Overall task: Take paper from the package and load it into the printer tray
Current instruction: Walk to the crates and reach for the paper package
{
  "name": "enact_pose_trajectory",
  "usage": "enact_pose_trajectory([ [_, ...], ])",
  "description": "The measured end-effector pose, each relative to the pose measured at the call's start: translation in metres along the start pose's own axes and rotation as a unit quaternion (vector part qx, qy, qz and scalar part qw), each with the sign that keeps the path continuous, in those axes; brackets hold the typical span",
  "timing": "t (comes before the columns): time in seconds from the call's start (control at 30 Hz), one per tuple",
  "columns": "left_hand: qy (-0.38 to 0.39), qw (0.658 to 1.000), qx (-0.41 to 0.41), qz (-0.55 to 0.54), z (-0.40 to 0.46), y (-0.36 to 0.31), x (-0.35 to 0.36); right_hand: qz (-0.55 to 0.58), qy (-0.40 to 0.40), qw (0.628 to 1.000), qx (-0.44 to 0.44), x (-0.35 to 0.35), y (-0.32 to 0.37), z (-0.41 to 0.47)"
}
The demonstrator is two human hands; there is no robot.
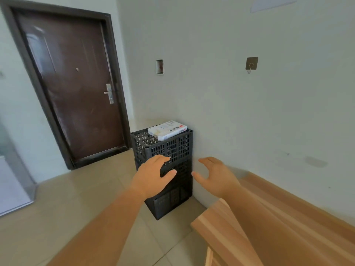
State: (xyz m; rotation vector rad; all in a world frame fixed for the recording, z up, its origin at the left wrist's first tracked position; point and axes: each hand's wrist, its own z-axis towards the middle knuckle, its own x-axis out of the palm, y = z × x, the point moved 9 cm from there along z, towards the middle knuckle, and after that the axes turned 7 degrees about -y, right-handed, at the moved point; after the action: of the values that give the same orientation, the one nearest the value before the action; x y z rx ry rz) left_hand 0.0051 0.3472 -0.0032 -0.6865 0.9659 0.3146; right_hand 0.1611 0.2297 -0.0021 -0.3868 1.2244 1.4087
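A white paper package with a red mark lies flat on top of a stack of black slotted crates in the corner by the wall. Both my arms reach forward toward the stack. My left hand is spread, fingers relaxed, holding nothing, in front of the upper crates. My right hand is likewise spread and empty, just right of the stack near the wall. Both hands are below the package and apart from it. No printer is in view.
A dark brown door with a metal handle stands at the left. A light wooden tabletop runs along the wall at the lower right. Beige floor tiles lie before the crates. A wall hook hangs above.
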Motion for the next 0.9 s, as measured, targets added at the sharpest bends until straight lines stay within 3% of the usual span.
enact_pose_trajectory([
  [0.33, -0.042, 0.997, -0.005, 0.061, 0.066, 0.139, -0.042, -0.005, 0.008, 0.999, -0.043, 0.097, 0.074, 0.132],
  [0.9, -0.036, 0.997, 0.029, 0.057, 0.219, 0.357, -0.056, -0.073, -0.011, 0.997, -0.012, 0.245, 0.161, 0.317],
])
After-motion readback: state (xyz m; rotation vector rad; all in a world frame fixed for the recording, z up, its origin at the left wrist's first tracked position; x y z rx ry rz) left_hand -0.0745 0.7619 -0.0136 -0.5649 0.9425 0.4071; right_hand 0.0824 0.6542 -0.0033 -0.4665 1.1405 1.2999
